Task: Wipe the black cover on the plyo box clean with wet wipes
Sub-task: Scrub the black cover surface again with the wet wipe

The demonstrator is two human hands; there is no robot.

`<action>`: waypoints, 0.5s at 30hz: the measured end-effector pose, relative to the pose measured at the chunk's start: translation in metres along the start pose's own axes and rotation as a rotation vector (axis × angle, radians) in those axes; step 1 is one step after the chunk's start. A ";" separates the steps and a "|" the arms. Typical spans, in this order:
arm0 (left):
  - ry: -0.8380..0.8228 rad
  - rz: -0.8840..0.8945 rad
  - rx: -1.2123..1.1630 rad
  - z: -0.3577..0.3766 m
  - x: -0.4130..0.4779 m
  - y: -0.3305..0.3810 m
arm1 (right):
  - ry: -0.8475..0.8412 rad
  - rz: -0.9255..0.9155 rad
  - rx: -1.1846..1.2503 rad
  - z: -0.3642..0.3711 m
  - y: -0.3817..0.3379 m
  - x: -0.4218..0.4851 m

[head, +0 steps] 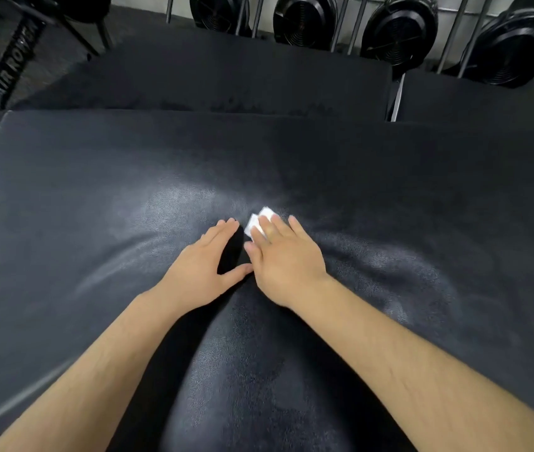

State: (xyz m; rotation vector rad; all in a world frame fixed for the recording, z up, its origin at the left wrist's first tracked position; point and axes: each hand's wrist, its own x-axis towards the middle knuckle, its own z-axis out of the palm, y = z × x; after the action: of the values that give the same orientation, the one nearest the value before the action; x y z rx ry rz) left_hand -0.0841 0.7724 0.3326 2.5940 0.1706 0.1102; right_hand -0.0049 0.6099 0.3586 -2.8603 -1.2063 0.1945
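The black padded cover (96, 207) of the plyo box fills most of the view, with a shiny patch near its middle. My right hand (283, 259) lies flat on the cover with straight fingers, pressing a small folded white wet wipe (256, 223) whose far corners stick out past the fingertips. My left hand (205, 265) rests flat on the cover just to the left, fingers straight, thumb spread toward the right hand and holding nothing.
A second black padded box (226, 76) stands behind this one, and a third (487, 99) at the back right. Several black air-rower fan housings (399, 27) line the far wall. A rower rail (14, 63) lies at the far left on the floor.
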 end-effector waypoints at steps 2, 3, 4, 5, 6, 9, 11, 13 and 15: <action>0.002 0.014 0.005 0.000 0.000 0.000 | -0.013 -0.004 0.024 -0.007 0.002 0.020; -0.003 0.020 0.000 0.001 -0.001 0.002 | -0.015 -0.002 0.029 -0.007 0.002 0.022; -0.004 0.023 -0.010 0.000 -0.002 0.002 | -0.013 0.000 0.027 -0.009 -0.001 0.020; -0.009 0.021 -0.020 0.000 -0.002 0.002 | -0.014 0.004 0.018 -0.006 -0.004 0.014; -0.014 0.018 -0.021 0.000 -0.003 0.001 | -0.012 0.005 -0.001 -0.003 -0.006 0.005; -0.037 0.007 0.012 0.001 -0.002 0.000 | -0.005 0.002 0.000 -0.003 0.001 0.001; -0.046 0.007 0.033 0.001 -0.001 0.000 | 0.018 -0.021 0.005 -0.007 0.011 0.022; -0.056 0.016 0.054 -0.001 0.000 0.000 | 0.055 -0.021 -0.011 -0.011 0.014 0.038; -0.064 0.021 0.058 -0.002 -0.002 0.001 | 0.068 0.014 0.000 -0.011 0.009 0.032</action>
State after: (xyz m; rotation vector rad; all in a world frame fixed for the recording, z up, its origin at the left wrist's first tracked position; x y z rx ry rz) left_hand -0.0867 0.7726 0.3350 2.6541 0.1249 0.0299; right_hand 0.0251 0.6268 0.3653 -2.8512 -1.1746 0.0963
